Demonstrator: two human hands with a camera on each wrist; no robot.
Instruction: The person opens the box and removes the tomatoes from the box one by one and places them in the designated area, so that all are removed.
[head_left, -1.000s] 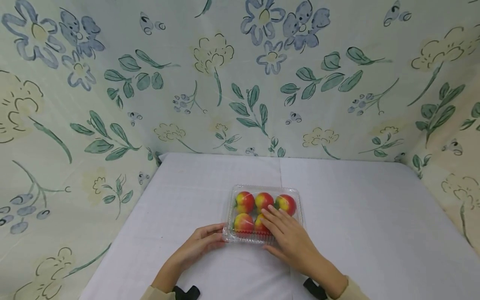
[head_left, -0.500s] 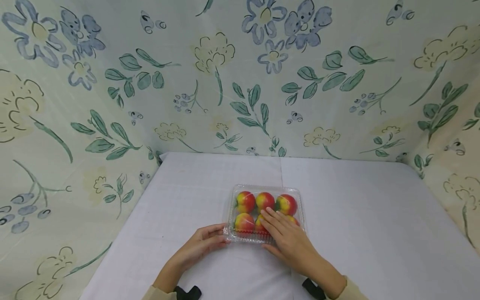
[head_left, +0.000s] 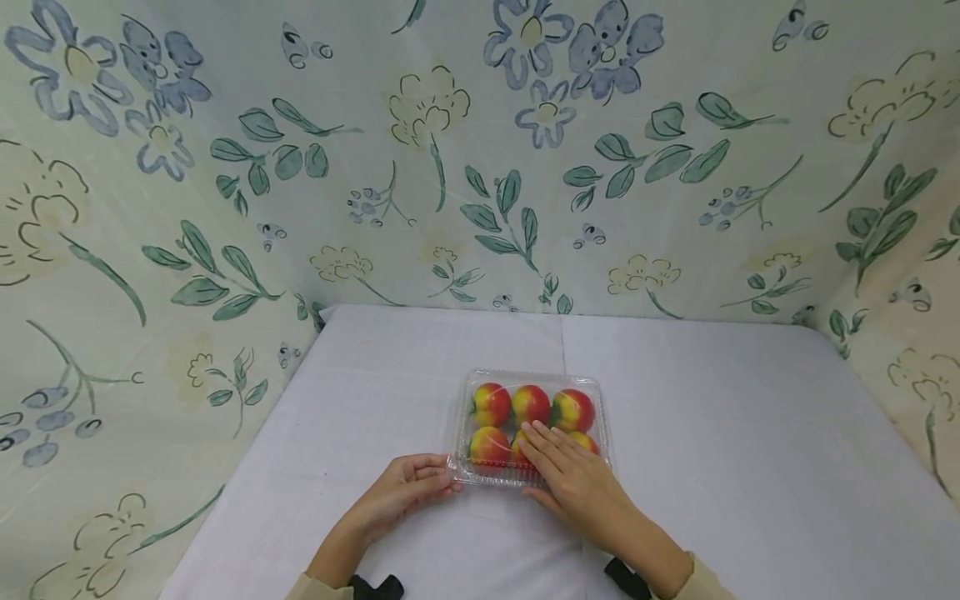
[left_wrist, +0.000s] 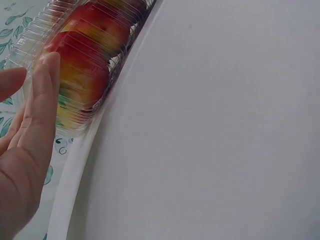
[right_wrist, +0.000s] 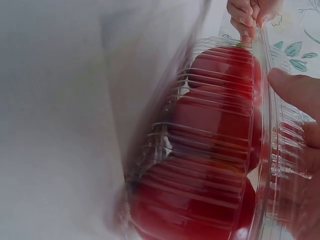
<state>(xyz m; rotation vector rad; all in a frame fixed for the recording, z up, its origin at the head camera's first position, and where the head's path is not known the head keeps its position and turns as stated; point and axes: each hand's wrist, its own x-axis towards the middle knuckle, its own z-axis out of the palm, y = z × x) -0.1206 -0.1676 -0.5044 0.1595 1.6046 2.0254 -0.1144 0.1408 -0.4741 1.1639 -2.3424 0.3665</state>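
Note:
A clear plastic clamshell box [head_left: 495, 478] lies closed on the white cloth. Through its lid several red-and-yellow, apple-like fruits [head_left: 491, 404] show in two rows. At the near left corner my left hand [head_left: 401, 493] pinches the rim between thumb and fingers; the right wrist view shows this left hand [right_wrist: 250, 12] at the box's far end. My right hand [head_left: 585, 492] rests on the lid at the near right, fingers straight and together, covering part of the front row. Its thumb [right_wrist: 292, 87] lies along the front rim in the right wrist view.
A white cloth [head_left: 720, 433] covers the table under the box. Floral-patterned fabric [head_left: 450, 183] hangs behind and at both sides. Black straps [head_left: 377, 586] sit at the wrists, by the beige sleeves.
Both hands have shifted only slightly: the right fingers have slid a little toward me over the lid, and the left fingers have dropped a bit at the corner. The box stays in place.

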